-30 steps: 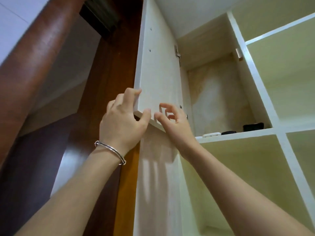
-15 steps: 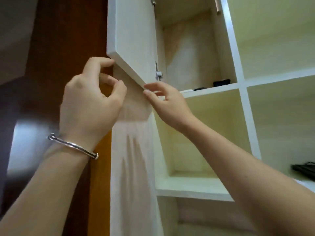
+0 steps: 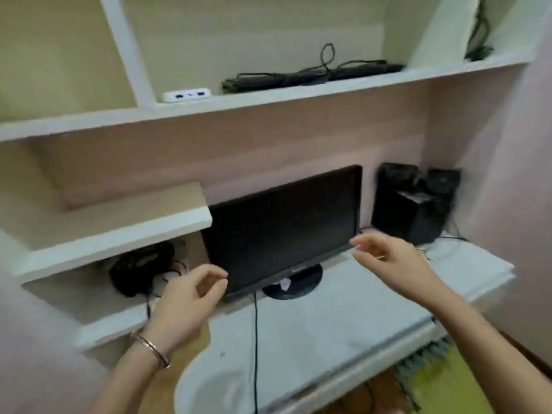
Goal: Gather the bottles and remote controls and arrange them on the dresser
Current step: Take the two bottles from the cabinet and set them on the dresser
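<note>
Nearest, the left hand, a bracelet on its wrist, and the right hand hang over the white desk, fingers loosely curled and holding nothing. Behind them stand a black monitor and, to its right, black speakers. On the far shelf lie a small white box, too blurred to call a remote, and black cables to its right.

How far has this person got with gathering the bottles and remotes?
Done: nothing that shows; no bottle or remote lies on the white desktop around the monitor. In hand: nothing; the left hand and right hand both hover empty, fingers loosely curled, before the screen. Left: nearly everything. The shelf above shows a small white box and black cables, so the items are yet to be found.
</note>
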Tool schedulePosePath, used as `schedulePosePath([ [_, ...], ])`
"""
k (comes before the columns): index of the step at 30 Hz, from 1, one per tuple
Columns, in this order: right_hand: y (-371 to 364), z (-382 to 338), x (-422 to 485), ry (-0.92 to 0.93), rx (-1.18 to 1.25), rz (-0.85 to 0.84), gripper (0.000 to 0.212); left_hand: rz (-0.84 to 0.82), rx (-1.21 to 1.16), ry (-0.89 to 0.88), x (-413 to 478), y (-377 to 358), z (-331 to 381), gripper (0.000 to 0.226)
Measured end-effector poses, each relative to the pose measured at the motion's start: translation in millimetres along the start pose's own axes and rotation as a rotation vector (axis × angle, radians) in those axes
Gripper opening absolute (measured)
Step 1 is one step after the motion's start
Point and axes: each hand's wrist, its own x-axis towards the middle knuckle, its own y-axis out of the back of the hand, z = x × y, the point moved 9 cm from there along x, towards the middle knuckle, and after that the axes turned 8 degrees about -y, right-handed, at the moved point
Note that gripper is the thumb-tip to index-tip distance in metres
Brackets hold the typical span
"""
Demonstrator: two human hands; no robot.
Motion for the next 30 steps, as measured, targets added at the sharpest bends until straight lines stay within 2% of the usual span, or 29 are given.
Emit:
schedulePosePath([
  [4,29.3,213.4,-119.4,-0.556,0.018,0.025,0.015,-0.33,-0.226,0.301,-64.9,-187.0,-47.9,0.015],
  [7,33.1,326.3,-247.3,-0.929,0.032,-0.022,0.02,-0.519,-0.339,0.514,-137.7,-301.5,-58.2,0.017],
  [10,27.9,389.6,-370.0,-1.228,0.051,-0.07,0.027,-0.694,-0.267,0.599,-200.8,-374.2,-60.1,0.005],
  [14,15.1,429.6,-490.2,-1.578,0.231,-0.069,0.027,-0.827,-0.14,0.663,-246.9,-416.5,-54.0,0.003],
  [17,10.2,431.5,-539.8,-1.733,0.366,-0.027,0.014,-0.869,-0.076,0.681,-254.2,-430.2,-45.7,0.007],
  [20,8.1,435.0,-564.9,-1.824,0.493,0.056,0.026,-0.949,-0.032,0.681,-252.4,-449.0,-34.3,0.014],
  [26,21.9,448.4,-558.3,-1.877,0.586,0.197,0.017,-1.06,-0.043,0.722,-234.5,-518.1,-7.5,0.01],
  [30,50.3,485.9,-524.0,-1.881,0.559,0.198,0.013,-1.079,-0.099,0.727,-204.8,-582.8,14.5,0.014],
])
